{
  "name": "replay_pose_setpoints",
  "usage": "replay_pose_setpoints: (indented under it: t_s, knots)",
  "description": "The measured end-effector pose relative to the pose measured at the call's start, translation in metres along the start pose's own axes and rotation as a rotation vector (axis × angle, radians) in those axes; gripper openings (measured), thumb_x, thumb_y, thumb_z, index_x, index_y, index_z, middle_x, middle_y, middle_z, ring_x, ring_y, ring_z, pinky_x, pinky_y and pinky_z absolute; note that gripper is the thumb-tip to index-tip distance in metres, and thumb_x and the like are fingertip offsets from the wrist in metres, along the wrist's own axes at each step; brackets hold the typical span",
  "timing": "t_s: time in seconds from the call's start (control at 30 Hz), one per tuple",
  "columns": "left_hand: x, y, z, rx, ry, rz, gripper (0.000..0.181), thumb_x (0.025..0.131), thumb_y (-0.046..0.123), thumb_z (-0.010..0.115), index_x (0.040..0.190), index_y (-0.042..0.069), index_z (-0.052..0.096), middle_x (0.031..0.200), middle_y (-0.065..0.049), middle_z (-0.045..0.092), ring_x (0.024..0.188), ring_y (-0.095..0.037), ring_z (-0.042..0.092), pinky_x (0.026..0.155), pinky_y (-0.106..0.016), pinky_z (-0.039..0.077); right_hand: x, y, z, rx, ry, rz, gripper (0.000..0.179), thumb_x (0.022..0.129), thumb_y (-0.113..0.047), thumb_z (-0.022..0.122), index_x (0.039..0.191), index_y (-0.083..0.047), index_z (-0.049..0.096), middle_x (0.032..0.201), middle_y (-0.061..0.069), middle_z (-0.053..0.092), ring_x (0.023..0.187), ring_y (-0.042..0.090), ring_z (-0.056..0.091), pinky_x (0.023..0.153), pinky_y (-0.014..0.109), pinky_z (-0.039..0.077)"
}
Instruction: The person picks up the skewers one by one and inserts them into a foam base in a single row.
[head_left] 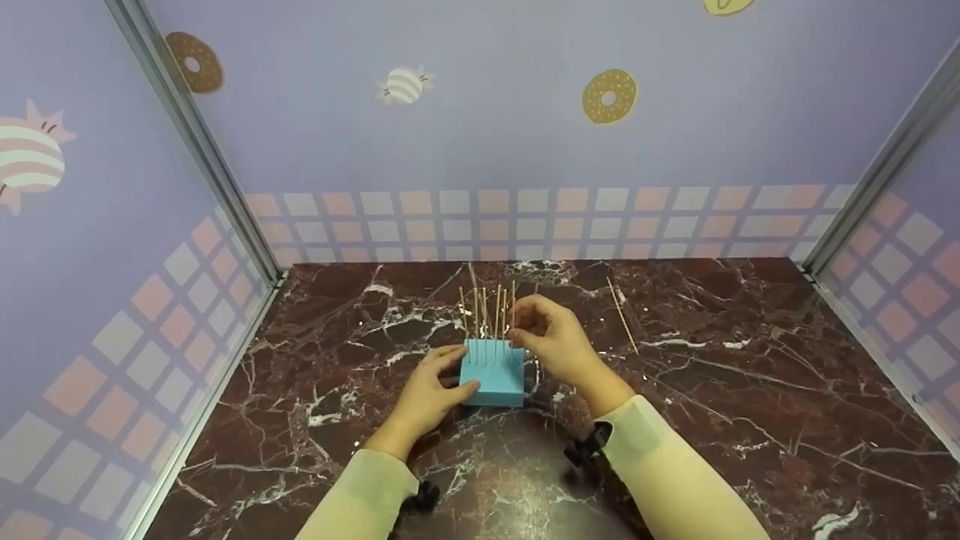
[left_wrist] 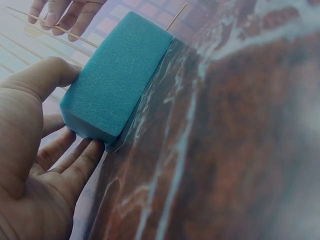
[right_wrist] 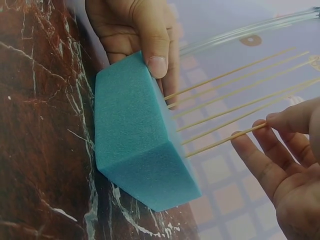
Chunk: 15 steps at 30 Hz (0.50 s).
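Observation:
A light blue foam block (head_left: 493,384) sits on the marbled table, with several thin wooden skewers (head_left: 464,311) standing upright in a row from its top. My left hand (head_left: 433,388) grips the block's left side, thumb (left_wrist: 62,71) on the top face and fingers along the side. At the right end of the row, my right hand (head_left: 556,343) pinches one wooden skewer (right_wrist: 220,144) between thumb and fingertips. In the right wrist view that skewer's lower end meets the block's top; how deep it goes is hidden.
On the table (head_left: 750,420), to the right of my right hand, lies a loose skewer (head_left: 622,315). Patterned wall panels (head_left: 495,135) stand at the back and both sides. Small pale specks are scattered around the block.

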<state>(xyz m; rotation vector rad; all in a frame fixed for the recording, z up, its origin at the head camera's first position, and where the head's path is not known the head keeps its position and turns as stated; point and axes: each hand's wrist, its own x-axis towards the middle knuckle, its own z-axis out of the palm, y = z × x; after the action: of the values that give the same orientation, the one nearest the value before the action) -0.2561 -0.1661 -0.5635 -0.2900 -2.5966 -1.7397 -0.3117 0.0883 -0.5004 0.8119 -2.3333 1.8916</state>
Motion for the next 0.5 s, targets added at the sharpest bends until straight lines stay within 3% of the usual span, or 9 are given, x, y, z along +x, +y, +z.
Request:
replay_pose_setpoints:
  t_s: [0.5]
  knots:
    - [-0.0001,-0.0003,0.0009,-0.018,0.012,0.016,0.072,0.1,0.018,0.087,0.161,-0.006,0.057,0.167,-0.025,0.051,0.136,-0.048,0.071,0.115,-0.05,0.066,-0.0012,0.0001,0.0001,-0.034,-0.041,0.031,0.019,0.102,0.007,0.074,0.119,0.0,0.069,0.11,0.021,0.074,0.099,0.04,0.079,0.088,0.051,0.074]
